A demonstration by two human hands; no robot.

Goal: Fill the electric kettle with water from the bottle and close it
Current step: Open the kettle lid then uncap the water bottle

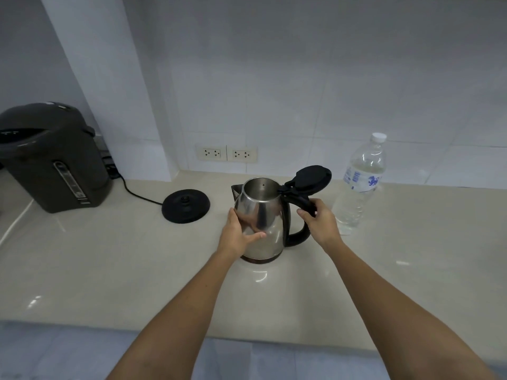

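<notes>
A steel electric kettle stands on the beige counter at the centre. Its black lid is tipped up and back, so the mouth is uncovered. My left hand presses against the kettle's left side. My right hand grips the top of the black handle. To the right stands a clear water bottle with its white cap on, upright and apart from both hands.
The kettle's round black base lies to the left, its cord running to the wall. A dark hot-water dispenser stands at the far left. Wall sockets sit behind the kettle. The counter's front edge is near me.
</notes>
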